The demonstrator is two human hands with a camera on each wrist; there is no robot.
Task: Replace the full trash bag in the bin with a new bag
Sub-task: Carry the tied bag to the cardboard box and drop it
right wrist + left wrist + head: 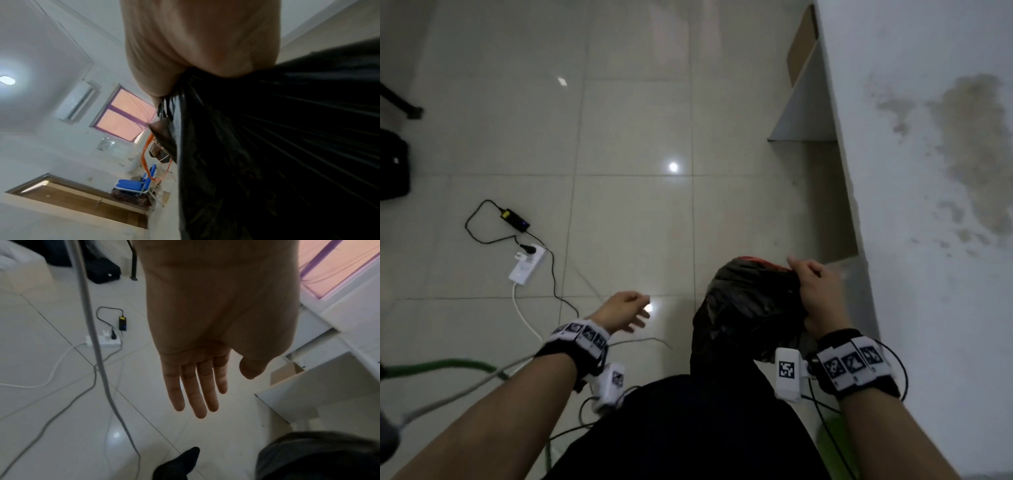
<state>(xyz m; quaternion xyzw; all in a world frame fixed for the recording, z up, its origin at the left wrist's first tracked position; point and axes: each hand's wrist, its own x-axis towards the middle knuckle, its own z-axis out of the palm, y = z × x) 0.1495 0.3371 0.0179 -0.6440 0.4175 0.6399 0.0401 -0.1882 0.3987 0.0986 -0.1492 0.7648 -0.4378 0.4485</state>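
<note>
A black trash bag point(750, 308) hangs in front of my legs, its plastic gathered at the top, with an orange drawstring point(763, 262) showing at its mouth. My right hand point(815, 294) grips the gathered top of the bag point(267, 146); the orange drawstring point(145, 162) dangles beside it in the right wrist view. To the left of the bag, apart from it, my left hand point(626, 310) is held over the floor, holding nothing. Its fingers point(193, 394) are straight and spread. No bin is in view.
A white power strip point(527, 265) with a black adapter point(515, 219) and cables lies on the tiled floor at left. Green and grey cables point(448, 370) trail near my left arm. A white desk point(928, 171) stands at right, a black bag point(393, 164) at far left.
</note>
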